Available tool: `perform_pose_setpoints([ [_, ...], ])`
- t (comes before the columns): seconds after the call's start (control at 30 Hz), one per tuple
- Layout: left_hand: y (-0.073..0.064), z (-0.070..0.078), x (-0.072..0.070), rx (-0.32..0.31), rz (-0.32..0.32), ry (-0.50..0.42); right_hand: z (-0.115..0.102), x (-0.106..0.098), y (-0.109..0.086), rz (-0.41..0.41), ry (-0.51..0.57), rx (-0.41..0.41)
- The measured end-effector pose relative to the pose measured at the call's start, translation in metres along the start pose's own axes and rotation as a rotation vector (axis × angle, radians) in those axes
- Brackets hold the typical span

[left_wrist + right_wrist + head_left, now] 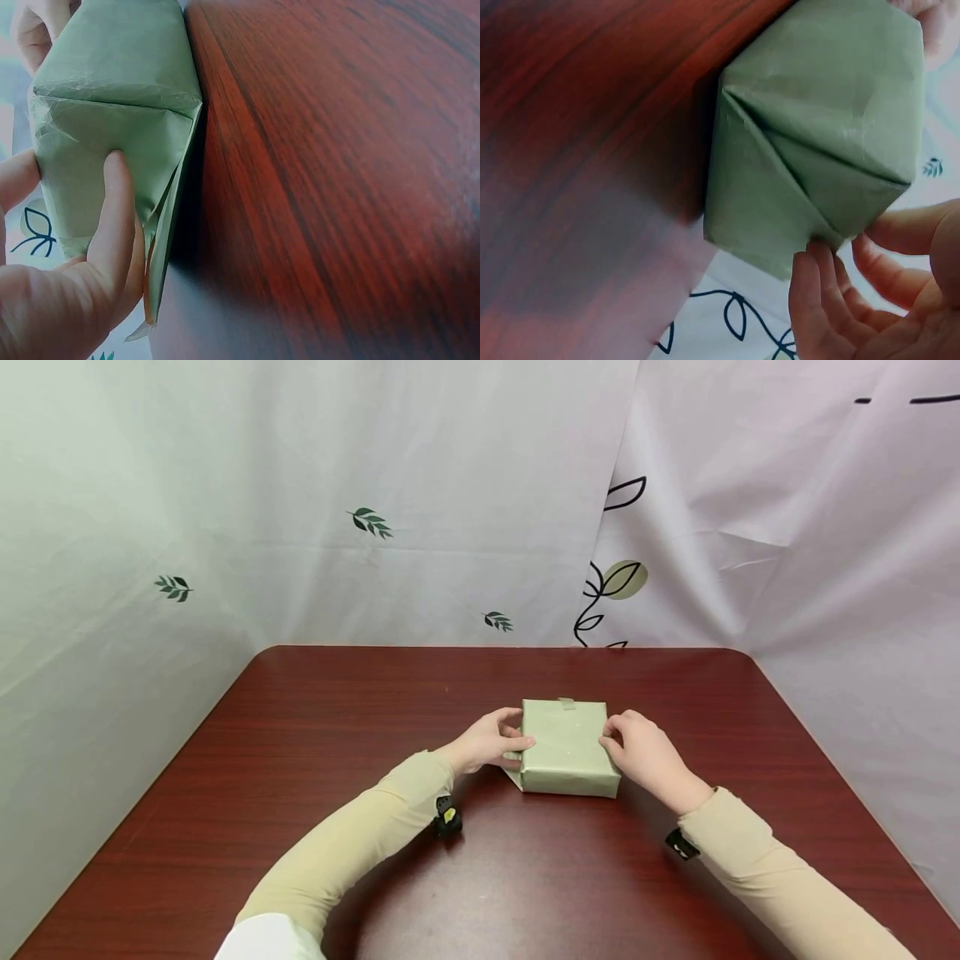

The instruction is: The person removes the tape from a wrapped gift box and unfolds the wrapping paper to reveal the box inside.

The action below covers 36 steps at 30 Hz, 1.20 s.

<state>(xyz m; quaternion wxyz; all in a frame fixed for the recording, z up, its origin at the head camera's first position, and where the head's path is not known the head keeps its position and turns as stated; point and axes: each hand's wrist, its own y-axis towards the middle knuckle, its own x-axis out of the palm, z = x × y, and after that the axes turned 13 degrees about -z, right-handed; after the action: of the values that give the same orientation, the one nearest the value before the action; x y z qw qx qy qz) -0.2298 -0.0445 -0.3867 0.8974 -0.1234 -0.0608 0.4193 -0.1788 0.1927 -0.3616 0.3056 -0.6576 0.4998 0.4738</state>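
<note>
A box wrapped in pale green paper (564, 739) lies flat on the table. At its left end, my left hand (486, 743) rests its thumb on the top edge, while a straight finger presses the folded end paper (82, 142). Below that finger, a loose paper flap (166, 247) sticks out from the bottom edge. My right hand (643, 752) is at the opposite end, its bent fingers and thumb pinching the box's edge by the folded end paper (754, 195). Diagonal creases cross that end. A piece of tape (566, 703) shows at the far top edge.
The dark red wooden table (315, 718) has rounded far corners. White curtains (450, 460) with leaf prints hang behind it and along both sides. Each sleeve carries a small black device near the wrist, such as the left wrist device (447, 818).
</note>
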Motion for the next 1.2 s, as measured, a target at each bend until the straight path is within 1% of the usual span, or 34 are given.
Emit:
perform_pose_setpoints([
  [0.13,0.001,-0.001,0.0,-0.002,0.004,-0.002,-0.005,0.002,-0.001,0.007,-0.004,0.032],
  [0.23,0.001,-0.001,-0.001,0.001,0.005,0.004,-0.008,0.004,-0.002,0.004,-0.028,0.037],
  [0.37,0.001,-0.002,-0.002,-0.002,0.005,0.009,-0.008,0.007,-0.002,0.004,-0.063,0.007],
  [0.43,0.002,-0.002,-0.002,-0.004,0.004,0.008,-0.006,0.008,-0.001,-0.002,-0.049,-0.005],
  [0.53,0.002,-0.002,-0.002,-0.002,0.001,0.008,-0.002,0.008,0.001,-0.038,0.023,0.008],
  [0.77,0.002,-0.003,-0.002,-0.007,0.007,0.001,0.008,0.002,0.002,-0.141,0.234,0.089],
  [0.87,0.002,-0.003,-0.002,-0.01,0.011,-0.003,0.013,0.0,0.002,-0.161,0.358,0.127],
  [0.93,0.002,-0.003,-0.002,-0.009,0.011,-0.004,0.015,0.0,0.001,-0.157,0.398,0.13],
  [1.0,0.002,-0.003,-0.002,-0.007,0.011,-0.002,0.017,0.0,0.0,-0.146,0.396,0.107],
  [1.13,0.002,-0.003,-0.002,-0.002,0.007,0.001,0.019,0.002,0.001,-0.108,0.317,0.032],
  [1.2,0.002,-0.003,-0.002,-0.002,0.005,-0.001,0.019,0.001,0.002,-0.091,0.281,0.012],
])
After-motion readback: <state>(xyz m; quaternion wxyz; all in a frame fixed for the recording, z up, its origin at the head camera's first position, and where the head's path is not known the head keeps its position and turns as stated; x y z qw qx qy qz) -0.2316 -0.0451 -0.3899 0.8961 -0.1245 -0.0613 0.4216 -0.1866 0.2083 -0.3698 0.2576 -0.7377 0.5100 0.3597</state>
